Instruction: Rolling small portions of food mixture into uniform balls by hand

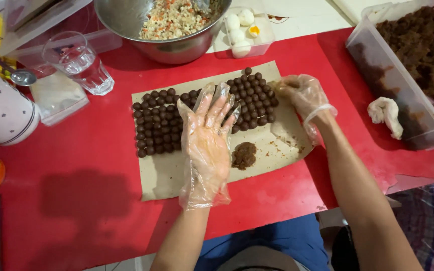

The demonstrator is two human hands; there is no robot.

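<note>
Both my hands wear loose clear plastic gloves. My left hand point(208, 138) lies flat and spread over the middle of a brown paper sheet point(167, 175), holding nothing. My right hand point(300, 93) is at the sheet's right end, fingers pinched at the edge of the rows of small dark brown balls point(159, 125); whether it grips a ball I cannot tell. More balls point(252, 98) lie between my hands. A flat lump of brown paste point(244, 154) rests on the paper just right of my left wrist.
On the red table point(76, 200): a steel bowl of chopped mixture point(164, 22), a glass of water point(79, 62), a clear box of peeled eggs point(242, 27), a big plastic tub of brown paste point(418, 60), a crumpled white glove point(387, 114), a white patterned jug point(1, 110).
</note>
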